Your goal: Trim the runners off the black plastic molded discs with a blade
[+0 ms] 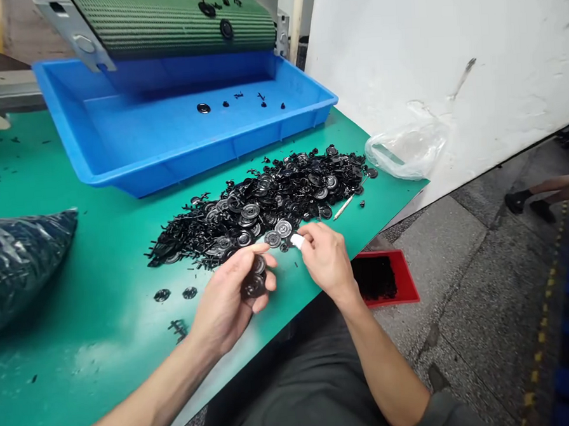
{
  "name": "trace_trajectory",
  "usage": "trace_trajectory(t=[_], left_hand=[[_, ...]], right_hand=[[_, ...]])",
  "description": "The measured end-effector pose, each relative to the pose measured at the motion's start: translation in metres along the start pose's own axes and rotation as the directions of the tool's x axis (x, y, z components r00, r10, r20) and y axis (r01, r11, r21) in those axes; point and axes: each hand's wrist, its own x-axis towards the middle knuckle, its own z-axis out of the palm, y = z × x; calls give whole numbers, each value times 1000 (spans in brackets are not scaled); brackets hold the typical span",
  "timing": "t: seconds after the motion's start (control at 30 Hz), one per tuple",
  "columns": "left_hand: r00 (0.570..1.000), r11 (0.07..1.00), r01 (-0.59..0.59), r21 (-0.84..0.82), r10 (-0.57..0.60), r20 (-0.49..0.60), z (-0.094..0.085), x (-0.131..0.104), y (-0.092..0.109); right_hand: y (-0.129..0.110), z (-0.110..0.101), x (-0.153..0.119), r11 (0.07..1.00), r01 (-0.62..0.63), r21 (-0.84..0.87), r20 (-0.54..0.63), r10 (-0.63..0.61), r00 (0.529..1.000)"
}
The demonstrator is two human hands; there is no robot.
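Note:
A long pile of small black plastic parts (288,194), many of them round discs, lies on the green tabletop (109,247). My left hand (236,292) is curled around several black round parts (254,284) at the near side of the pile. Close to its right, my right hand (325,255) is bent over the pile's near edge, with white tape or a cover on one fingertip. Its fingers are drawn together beside a round disc (283,228); whatever they hold is hidden. Two loose discs (162,295) lie left of my left hand.
A blue tray (181,161) with a few black parts stands behind the pile, under a green conveyor belt (174,28). A filled plastic bag (24,265) sits at left, a clear bag (405,152) at right. Below the table edge is a red bin (407,279). A person's legs (550,189) show far right.

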Motion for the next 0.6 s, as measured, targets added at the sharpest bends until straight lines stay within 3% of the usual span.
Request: trace_trajectory(t=[0.13, 0.23, 0.33, 0.5, 0.6], left_hand=[[999, 999, 45, -7, -45, -20, 0, -1, 4], [997, 982, 71, 175, -73, 7, 3, -2, 1], [999, 936, 20, 351, -34, 34, 8, -4, -4], [994, 874, -59, 481, 8, 107, 10, -9, -6], [987, 847, -55, 528, -32, 155, 5, -9, -4]], right_hand=[[-2, -2, -2, 998, -26, 56, -4, 26, 1000], [-8, -5, -10, 987, -71, 143, 5, 71, 997], [-19, -6, -23, 959, -112, 262, 63, 99, 993], [-30, -4, -40, 896, -87, 436, 106, 45, 993], [-26, -4, -42, 896, 10, 444, 143, -82, 986]])
